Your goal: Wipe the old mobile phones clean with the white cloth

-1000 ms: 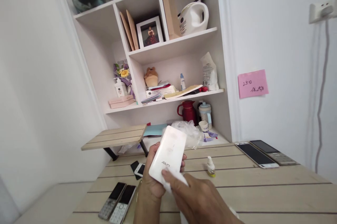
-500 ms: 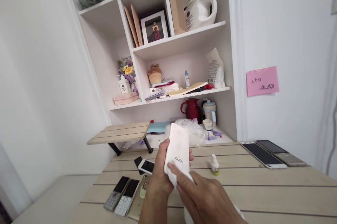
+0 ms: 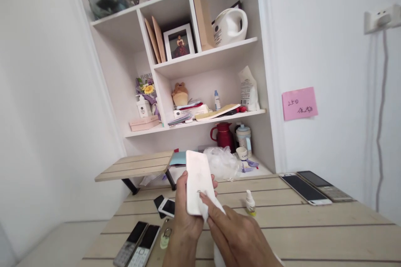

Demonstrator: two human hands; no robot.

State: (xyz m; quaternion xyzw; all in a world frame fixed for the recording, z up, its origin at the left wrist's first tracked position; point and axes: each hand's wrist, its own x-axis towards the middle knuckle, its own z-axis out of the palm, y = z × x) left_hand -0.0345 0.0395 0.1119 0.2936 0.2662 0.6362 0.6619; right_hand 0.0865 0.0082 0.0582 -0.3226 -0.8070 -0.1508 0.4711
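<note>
A white smartphone [image 3: 198,175], its back turned toward me, is gripped along both edges by my left hand [image 3: 185,221]. It is held tilted up above the table. Pinched in my right hand [image 3: 238,233] is a white tissue [image 3: 204,208], pressed on the lower part of the phone's back. My fingertip and the tissue cover most of the logo there. More of the tissue hangs below my right hand. To the right on the table stands a small spray bottle [image 3: 249,204] with yellowish liquid at its bottom.
Two keypad phones [image 3: 131,240] [image 3: 145,244], a gold phone [image 3: 159,244] with a ring holder and a small white phone [image 3: 167,207] lie left. Two more phones [image 3: 305,189] [image 3: 324,185] lie far right. A low wooden riser [image 3: 134,164] and loaded shelves [image 3: 206,56] stand behind.
My view has shifted slightly right and up. My right hand's fingertip and tissue have slid over the logo, which was readable before. Both hands keep their hold.
</note>
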